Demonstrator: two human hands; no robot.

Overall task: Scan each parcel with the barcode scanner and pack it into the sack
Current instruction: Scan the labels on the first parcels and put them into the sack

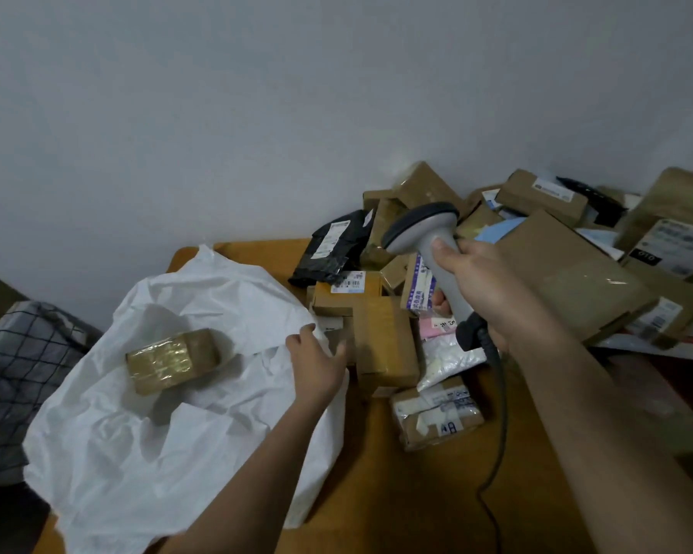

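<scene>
- Plain grey wall behind; orange-brown table (pixel 437 493) w/ parcels heaped at back right.
- White sack (pixel 145 425) spread over table's left side, mouth towards parcels; one taped brown parcel (pixel 171 359) lying on it, seemingly just inside the mouth.
- Right hand (pixel 493 289) wrapped round handle of grey scanner (pixel 433 249), head up and aimed left over the pile; cord trailing down across table.
- Left hand (pixel 317 361) at sack's edge, fingers spread and loose, touching or nearly touching a small brown box (pixel 383 341); nothing gripped.
- Step, by the look of it: between parcels – one down on the sack, next to be picked.
- Next move prob. needs: grab small brown box, turn label side up, bring scanner head over barcode, then into sack.
- Black bag parcel (pixel 333 245) further back, white label w/ barcode, text too small to read.
- Box at far right (pixel 673 241): black patch reads approx "OTO"; rest blurred.
- Other labels: barcodes + printed characters, not legible.
</scene>
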